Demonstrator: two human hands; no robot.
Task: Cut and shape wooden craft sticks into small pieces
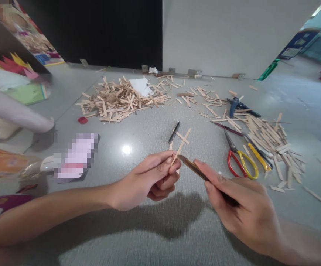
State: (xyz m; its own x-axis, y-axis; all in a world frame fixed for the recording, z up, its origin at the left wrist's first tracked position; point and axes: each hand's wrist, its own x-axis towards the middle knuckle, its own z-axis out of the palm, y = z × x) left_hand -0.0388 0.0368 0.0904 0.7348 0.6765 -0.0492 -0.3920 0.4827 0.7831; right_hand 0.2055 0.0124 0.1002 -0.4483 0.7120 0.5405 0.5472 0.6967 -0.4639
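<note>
Pinched between the thumb and fingers of my left hand (154, 177) is a thin flat wooden stick (184, 140), slanting up and to the right. My right hand (240, 207) is closed around a knife-like tool (192, 166) with a narrow brownish blade; its exact kind is hard to make out. The tool's tip is right beside the stick at my left fingertips; whether they touch I cannot tell. Just beyond my left hand, a black pen (174, 132) lies on the grey surface among a few loose sticks (183, 138).
A large heap of wooden sticks (116, 101) lies at the back left, another pile (271, 136) at the right. Near the right pile are scissors (243, 159), a yellow-handled tool (258, 157) and blue-handled cutters (234, 106). A blurred-out phone-like object (78, 155) lies left. Panels (232, 37) stand behind.
</note>
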